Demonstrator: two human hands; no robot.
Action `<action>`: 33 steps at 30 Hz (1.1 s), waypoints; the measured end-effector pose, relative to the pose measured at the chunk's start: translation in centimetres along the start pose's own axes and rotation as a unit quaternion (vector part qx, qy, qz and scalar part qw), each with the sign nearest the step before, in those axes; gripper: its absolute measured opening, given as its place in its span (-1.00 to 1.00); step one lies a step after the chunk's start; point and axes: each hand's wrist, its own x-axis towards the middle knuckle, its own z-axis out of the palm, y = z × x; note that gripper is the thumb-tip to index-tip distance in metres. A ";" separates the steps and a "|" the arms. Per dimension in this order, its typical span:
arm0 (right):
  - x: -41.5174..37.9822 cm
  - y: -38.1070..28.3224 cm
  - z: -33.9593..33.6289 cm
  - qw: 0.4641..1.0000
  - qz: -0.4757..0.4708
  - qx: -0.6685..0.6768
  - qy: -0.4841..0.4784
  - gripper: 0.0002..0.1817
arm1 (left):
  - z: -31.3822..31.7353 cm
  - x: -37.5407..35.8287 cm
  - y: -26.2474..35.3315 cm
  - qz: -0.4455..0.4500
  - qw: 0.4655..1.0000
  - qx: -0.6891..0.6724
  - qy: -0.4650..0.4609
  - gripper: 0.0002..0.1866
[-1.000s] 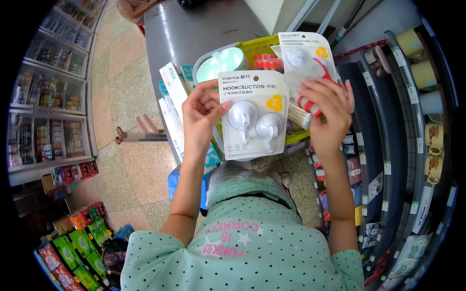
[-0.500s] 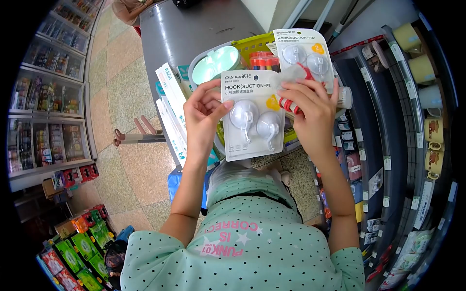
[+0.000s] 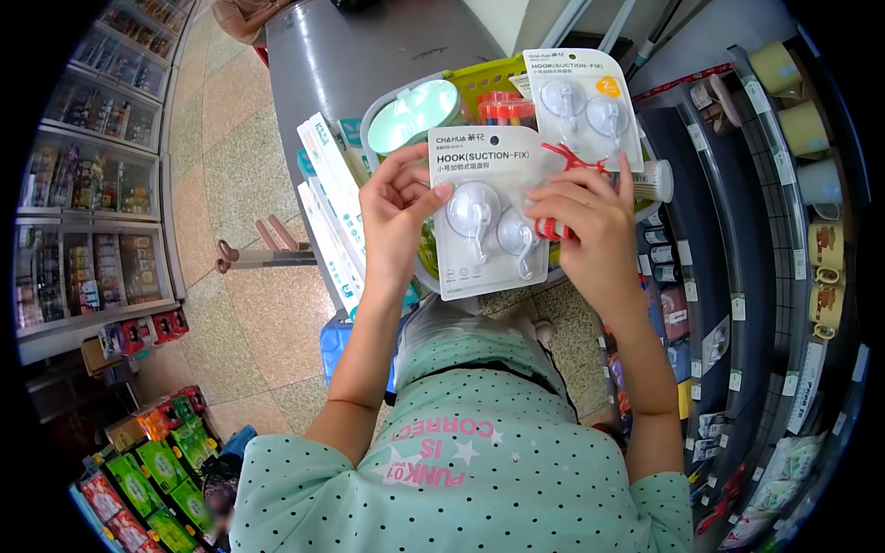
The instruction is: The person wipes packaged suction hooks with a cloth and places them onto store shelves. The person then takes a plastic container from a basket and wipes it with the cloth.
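Note:
A white carded pack of suction hooks [image 3: 489, 263] faces me in front of the basket, two clear suction cups with hooks on it. My left hand [image 3: 401, 207] pinches the pack's left edge between thumb and fingers. At its right edge, my right hand [image 3: 590, 221] is closed around a small red-and-white ribbed roll [image 3: 551, 229]. Red strands [image 3: 573, 158] stick out above those fingers. Just behind the right hand stands a second suction hook pack [image 3: 581, 101] with a yellow sticker, leaning at the basket's rim.
The yellow-green basket [image 3: 484, 81] behind the packs holds a mint-green dish [image 3: 415, 115] and red-capped items [image 3: 506, 109]. Long white boxes [image 3: 332, 194] lie left of it on the grey table [image 3: 369, 55]. Store shelves [image 3: 737, 276] line the right, glass-fronted cabinets [image 3: 92, 184] the left.
The front pack has shifted slightly right and up, with both hands. The whitish piece above my right fingers no longer shows; red strands show there. The yellow spot on the front pack is out of sight.

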 end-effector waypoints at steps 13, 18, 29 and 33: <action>0.1 -0.5 1.2 0.999 0.008 0.007 0.031 -0.58 | 0.7 -0.2 -0.3 -0.004 1.000 -0.001 0.009 -0.57; -1.2 0.2 -0.4 0.997 0.071 -0.039 -0.009 -0.64 | 0.8 -0.3 -0.6 -0.013 1.000 -0.004 0.002 -0.56; -1.3 -7.1 0.8 0.998 -0.038 -0.030 0.030 -0.70 | 0.9 0.1 0.0 -0.030 0.999 0.009 0.013 -0.58; -2.8 -8.5 3.0 0.995 -0.072 -0.071 0.008 -0.77 | 0.8 0.0 0.1 -0.049 0.998 0.025 0.024 -0.58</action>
